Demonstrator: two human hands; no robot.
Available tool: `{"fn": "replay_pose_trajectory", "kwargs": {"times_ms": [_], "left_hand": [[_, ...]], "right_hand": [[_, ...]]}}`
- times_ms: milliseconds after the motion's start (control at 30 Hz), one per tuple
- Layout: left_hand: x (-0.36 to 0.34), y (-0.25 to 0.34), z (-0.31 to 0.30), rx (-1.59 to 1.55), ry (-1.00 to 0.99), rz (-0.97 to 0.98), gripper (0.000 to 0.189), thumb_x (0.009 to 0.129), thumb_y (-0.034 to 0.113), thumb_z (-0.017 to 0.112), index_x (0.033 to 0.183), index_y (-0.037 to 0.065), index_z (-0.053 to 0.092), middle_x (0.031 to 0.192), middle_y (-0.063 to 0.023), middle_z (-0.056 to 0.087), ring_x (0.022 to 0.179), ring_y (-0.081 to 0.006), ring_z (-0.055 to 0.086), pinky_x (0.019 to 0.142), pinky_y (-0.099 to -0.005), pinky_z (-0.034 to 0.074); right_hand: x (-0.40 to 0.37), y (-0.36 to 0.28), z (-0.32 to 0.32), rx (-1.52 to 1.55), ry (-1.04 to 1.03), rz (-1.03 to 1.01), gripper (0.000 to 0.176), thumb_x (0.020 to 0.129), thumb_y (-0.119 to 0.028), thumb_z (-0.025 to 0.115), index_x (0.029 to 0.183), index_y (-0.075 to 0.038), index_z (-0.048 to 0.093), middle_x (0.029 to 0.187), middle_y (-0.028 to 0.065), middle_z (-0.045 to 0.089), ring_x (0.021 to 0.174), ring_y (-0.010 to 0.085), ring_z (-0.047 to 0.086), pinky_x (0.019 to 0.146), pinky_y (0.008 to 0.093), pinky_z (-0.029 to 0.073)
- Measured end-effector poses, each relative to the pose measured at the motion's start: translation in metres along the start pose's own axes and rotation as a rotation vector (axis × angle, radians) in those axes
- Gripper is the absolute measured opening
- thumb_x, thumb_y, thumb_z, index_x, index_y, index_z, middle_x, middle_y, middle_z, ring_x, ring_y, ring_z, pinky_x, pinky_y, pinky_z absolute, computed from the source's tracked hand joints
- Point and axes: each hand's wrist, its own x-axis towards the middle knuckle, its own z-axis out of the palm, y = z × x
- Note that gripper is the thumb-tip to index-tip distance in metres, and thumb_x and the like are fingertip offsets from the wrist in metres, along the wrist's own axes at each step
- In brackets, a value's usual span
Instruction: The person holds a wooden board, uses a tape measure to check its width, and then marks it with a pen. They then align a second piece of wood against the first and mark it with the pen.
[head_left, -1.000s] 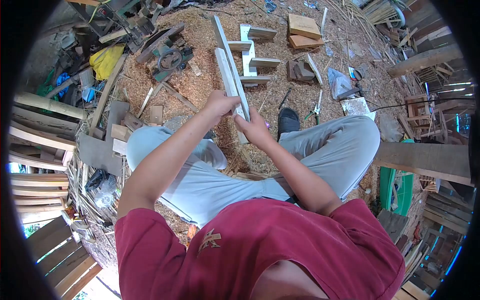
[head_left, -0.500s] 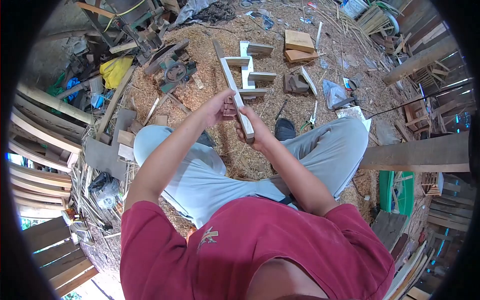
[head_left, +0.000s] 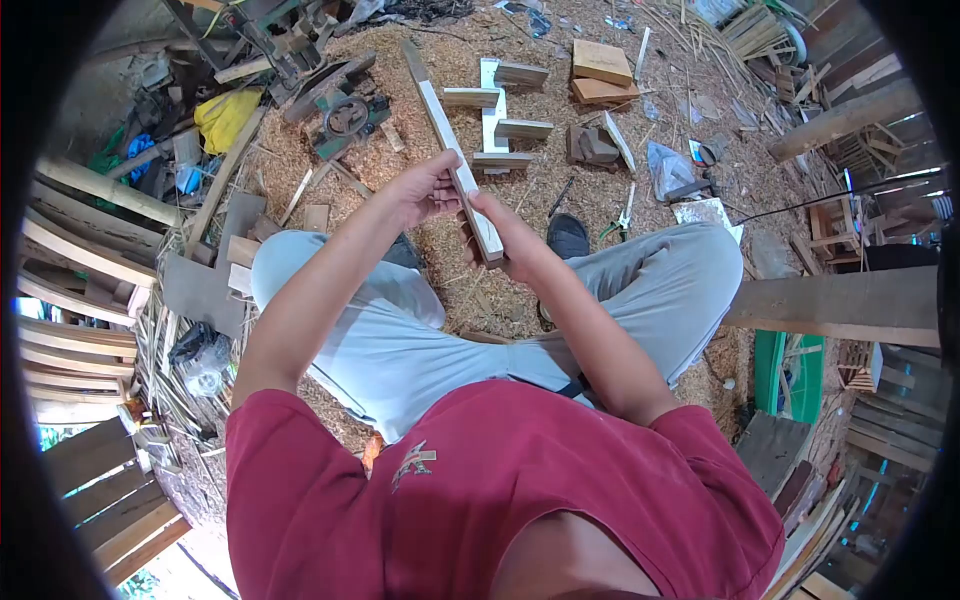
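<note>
I sit cross-legged on a sawdust floor and hold a long, narrow wooden slat [head_left: 440, 115] out in front of me. My left hand [head_left: 425, 188] grips the slat from the left side, near its lower half. My right hand [head_left: 505, 235] closes around the slat's near end from below and to the right. The slat slants away from me, its far end pointing up and left over the sawdust. On the ground just beyond it lies a white comb-shaped wooden piece [head_left: 497, 110] with short blocks sticking out to both sides.
Wood blocks [head_left: 600, 70] lie at the far centre, pliers [head_left: 622, 218] and a black shoe [head_left: 567, 235] near my right knee. A green motor part [head_left: 345, 118] and a yellow bag [head_left: 222, 115] sit far left. Planks are stacked at left and right.
The single slat has been lifted and drawn closer to me, with its far end swung left. Both hands have kept their hold on it, and my view has shifted slightly.
</note>
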Motion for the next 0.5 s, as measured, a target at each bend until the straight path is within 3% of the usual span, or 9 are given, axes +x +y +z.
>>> {"fn": "replay_pose_trajectory", "kwargs": {"times_ms": [167, 267, 367, 400, 500], "left_hand": [[0.003, 0.012, -0.004, -0.009, 0.118, 0.042, 0.028, 0.095, 0.039, 0.064, 0.101, 0.011, 0.066, 0.093, -0.0028, 0.068, 0.083, -0.0157, 0.065, 0.082, -0.0343, 0.056], [0.009, 0.016, -0.014, -0.052, 0.142, 0.047, 0.027, 0.095, 0.038, 0.064, 0.100, 0.012, 0.066, 0.091, -0.0020, 0.067, 0.079, -0.0150, 0.064, 0.080, -0.0350, 0.057], [0.011, 0.020, -0.015, -0.129, 0.156, 0.079, 0.027, 0.094, 0.037, 0.065, 0.098, 0.010, 0.064, 0.091, -0.0045, 0.064, 0.080, -0.0169, 0.061, 0.082, -0.0384, 0.058], [0.007, 0.022, -0.013, -0.159, 0.164, 0.091, 0.027, 0.093, 0.035, 0.067, 0.098, 0.009, 0.063, 0.091, -0.0052, 0.062, 0.081, -0.0178, 0.060, 0.084, -0.0395, 0.058], [0.007, 0.028, -0.014, -0.256, 0.160, 0.100, 0.028, 0.092, 0.033, 0.068, 0.100, 0.007, 0.063, 0.093, -0.0078, 0.061, 0.085, -0.0208, 0.061, 0.090, -0.0421, 0.057]], "right_hand": [[-0.014, -0.007, 0.002, -0.096, 0.000, 0.080, 0.044, 0.102, -0.050, 0.049, 0.108, -0.008, 0.058, 0.092, 0.0079, 0.065, 0.073, 0.0189, 0.064, 0.069, 0.0360, 0.053], [-0.007, -0.003, -0.008, -0.082, 0.001, 0.043, 0.042, 0.100, -0.046, 0.057, 0.114, -0.006, 0.056, 0.094, 0.0076, 0.064, 0.074, 0.0186, 0.065, 0.068, 0.0353, 0.055], [-0.009, -0.001, 0.005, -0.411, 0.321, -0.466, 0.040, 0.100, -0.037, 0.061, 0.117, -0.001, 0.055, 0.097, 0.0082, 0.064, 0.076, 0.0196, 0.065, 0.072, 0.0353, 0.055], [-0.011, -0.002, 0.010, -0.396, 0.374, -0.600, 0.037, 0.095, -0.025, 0.069, 0.117, 0.002, 0.055, 0.097, 0.0091, 0.062, 0.079, 0.0222, 0.065, 0.075, 0.0349, 0.054], [-0.018, -0.009, 0.009, -0.848, 0.459, -1.045, 0.036, 0.087, -0.016, 0.075, 0.113, 0.002, 0.057, 0.095, 0.0115, 0.061, 0.082, 0.0252, 0.065, 0.077, 0.0348, 0.053]]}}
